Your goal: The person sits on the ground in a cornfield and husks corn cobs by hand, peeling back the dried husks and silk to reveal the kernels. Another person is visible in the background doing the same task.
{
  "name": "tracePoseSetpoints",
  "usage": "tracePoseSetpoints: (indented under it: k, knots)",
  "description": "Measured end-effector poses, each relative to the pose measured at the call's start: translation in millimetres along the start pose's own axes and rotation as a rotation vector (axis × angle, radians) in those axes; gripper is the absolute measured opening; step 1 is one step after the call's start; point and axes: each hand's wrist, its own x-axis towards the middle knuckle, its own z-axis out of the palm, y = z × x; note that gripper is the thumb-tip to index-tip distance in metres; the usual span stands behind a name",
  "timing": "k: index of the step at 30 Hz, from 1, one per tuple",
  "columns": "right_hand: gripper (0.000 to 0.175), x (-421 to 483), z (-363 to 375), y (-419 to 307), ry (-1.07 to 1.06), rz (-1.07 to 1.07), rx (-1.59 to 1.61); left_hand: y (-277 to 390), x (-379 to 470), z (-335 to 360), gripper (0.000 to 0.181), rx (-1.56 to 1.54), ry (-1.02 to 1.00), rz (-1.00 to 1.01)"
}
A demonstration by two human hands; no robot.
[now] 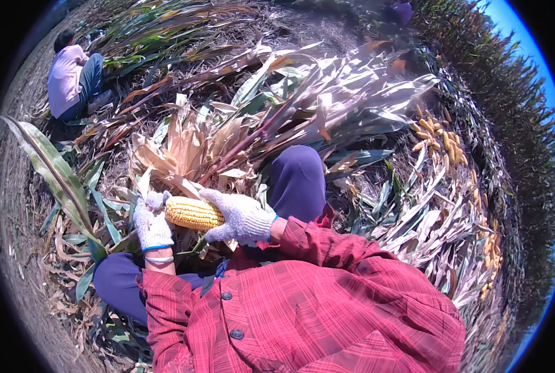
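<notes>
An ear of corn (194,213) with bare yellow kernels lies crosswise in front of me. My right hand (243,218), in a white knitted glove with a blue cuff edge, is closed around its right end. At the ear's left end is my left hand (153,223), gloved alike, its fingers curled and partly hidden. A pale husk strip (145,181) sticks up just above that hand; I cannot tell whether the fingers grip it. Beyond both hands spreads a clump of dry husks (188,144).
Cut corn stalks (314,107) lie ahead, past my raised knee (298,179). Husked ears (445,140) are heaped at the right, with more ears (491,247) in a row below. A person (67,79) sits at the upper left. Standing corn (496,79) borders the far right.
</notes>
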Motion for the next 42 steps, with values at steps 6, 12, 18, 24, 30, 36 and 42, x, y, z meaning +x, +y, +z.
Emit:
tracePoseSetpoints:
  k: [6, 12, 18, 24, 30, 36, 42]
  knots:
    - [0.072, -15, 23, 20, 0.121, 0.089, 0.638, 19, 41, -18, 0.032, -0.229, -0.407, -0.25]
    - [0.051, -121, -115, 67, 0.394, 0.137, 1.455, 12, 50, -23, 0.038, -0.133, -0.128, -0.155]
    - [0.03, -191, -318, 136, 1.74, -0.033, 1.172, -9, 42, -14, 0.038, 0.503, -0.107, 0.082]
    - [0.033, -68, -167, 108, 0.867, 0.111, 0.91, -35, 13, -24, 0.063, 2.084, -0.299, 0.939]
    - [0.046, 67, -66, 57, 0.258, -0.274, -0.193, -37, -8, -3, 0.08, 2.293, -0.448, 0.9]
    - [0.073, 164, -26, 100, -0.135, -0.116, -0.619, 13, 20, 8, 0.066, 1.54, -0.36, 0.354]
    - [0.066, 188, -24, 101, -0.28, -0.112, -0.738, 88, 130, 1, 0.041, 1.379, 0.045, 0.408]
